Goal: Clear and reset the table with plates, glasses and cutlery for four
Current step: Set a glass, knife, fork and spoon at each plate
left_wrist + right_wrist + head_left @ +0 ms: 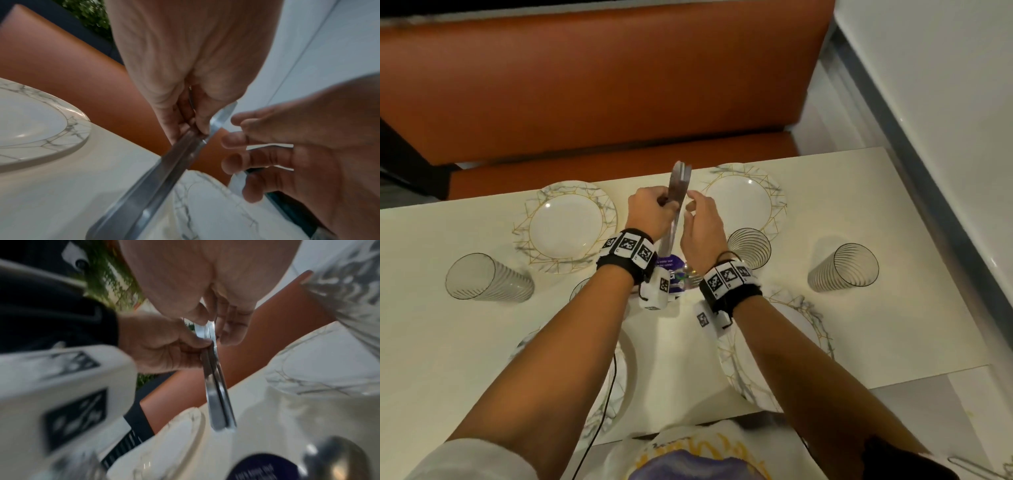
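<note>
You find little to read here. A purple label lying on the table between your wrists carries white lettering that seems to begin "keep our" with "clean" below, but it is too small and blurred to be sure. In the right wrist view its print is blurred past reading. The wristbands show only black-and-white square marker patterns, no words.
</note>
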`<state>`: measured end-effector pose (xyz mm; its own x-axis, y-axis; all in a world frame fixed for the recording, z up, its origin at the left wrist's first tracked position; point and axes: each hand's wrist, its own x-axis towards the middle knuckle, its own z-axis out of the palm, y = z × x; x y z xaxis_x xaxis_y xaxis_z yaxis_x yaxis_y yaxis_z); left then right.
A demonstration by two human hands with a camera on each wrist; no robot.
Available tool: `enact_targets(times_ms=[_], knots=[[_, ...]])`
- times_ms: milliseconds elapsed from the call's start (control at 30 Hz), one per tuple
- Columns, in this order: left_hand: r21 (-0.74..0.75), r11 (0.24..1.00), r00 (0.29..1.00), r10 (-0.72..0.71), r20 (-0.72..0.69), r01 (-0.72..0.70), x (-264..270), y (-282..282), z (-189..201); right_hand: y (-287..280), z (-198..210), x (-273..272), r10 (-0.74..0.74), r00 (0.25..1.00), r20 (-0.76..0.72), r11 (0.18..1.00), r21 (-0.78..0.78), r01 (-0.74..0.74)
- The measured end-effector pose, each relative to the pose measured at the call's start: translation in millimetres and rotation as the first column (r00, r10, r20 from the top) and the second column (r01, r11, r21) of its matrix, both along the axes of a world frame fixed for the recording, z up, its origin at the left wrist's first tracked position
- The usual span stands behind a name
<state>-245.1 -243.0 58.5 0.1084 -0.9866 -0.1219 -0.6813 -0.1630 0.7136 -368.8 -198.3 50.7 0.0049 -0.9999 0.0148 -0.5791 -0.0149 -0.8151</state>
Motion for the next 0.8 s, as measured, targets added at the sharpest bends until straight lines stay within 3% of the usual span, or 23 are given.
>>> enact_targets(times_ms=[133, 267, 433, 567, 667, 800], knots=[[0.029, 0.994, 0.975, -0.102, -0.199, 0.110, 11.2, 9.9, 13.8, -21.8, 22.0, -5.1, -0.071, 0.991, 0.109, 0.997, -0.034, 0.076], [0.030, 0.985, 0.909, -0.143, -0.392, 0.168, 16.9, 27.5, 24.1, -28.6, 40.3, -14.3, 0.056, 0.998, 0.008, 0.998, -0.022, -0.056], [0.047, 0.986, 0.774, -0.096, -0.626, 0.161, 12.7, 46.1, 29.5, -22.9, 56.2, -21.8, 0.061, 0.997, -0.041, 0.997, -0.045, -0.063], [0.080, 0.977, 0.765, -0.101, -0.636, 0.196, 12.7, 59.5, 29.7, -10.0, 71.0, -23.6, 0.072, 0.997, 0.006, 0.995, -0.068, -0.071], [0.144, 0.957, 0.765, -0.104, -0.635, 0.250, 17.3, 72.5, 23.7, -6.5, 82.5, -29.3, -0.004, 0.998, 0.061, 0.995, -0.101, 0.010], [0.191, 0.954, 0.728, -0.039, -0.685, 0.230, 30.5, 80.3, 18.1, -6.3, 86.1, -50.3, -0.122, 0.933, 0.338, 0.990, -0.020, 0.136]])
